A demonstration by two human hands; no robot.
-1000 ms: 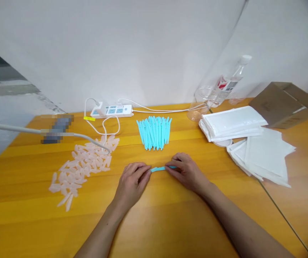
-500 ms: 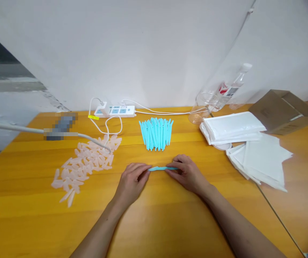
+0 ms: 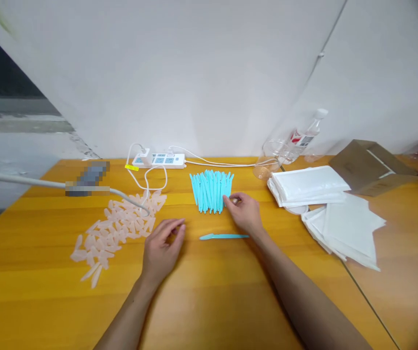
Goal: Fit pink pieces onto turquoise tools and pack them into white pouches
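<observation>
A single light-blue eyebrow razor [image 3: 223, 236], slim and long, lies crosswise on the table in front of me. Beyond it is a bunch of similar blue razors [image 3: 209, 192], laid side by side and pointing away from me. My right hand [image 3: 244, 211] is at the right edge of this bunch, thumb touching the outermost razors, with a small gap between thumb and forefinger. To the left of the single razor, my left hand [image 3: 163, 250] hovers low over the table, fingers curved, thumb and forefinger slightly apart, holding nothing.
Pale pink translucent caps [image 3: 117, 223] are scattered at the left, under a white cable [image 3: 129, 198]. A power strip [image 3: 160, 160] stands by the wall. White plastic packets [image 3: 311, 184], white sheets [image 3: 351, 228], a clear bottle [image 3: 302, 141] and a cardboard box [image 3: 369, 167] occupy the right.
Both hands have let go of the single razor, which now lies on the table. My right hand moved forward to the bunch; my left hand drew back leftward.
</observation>
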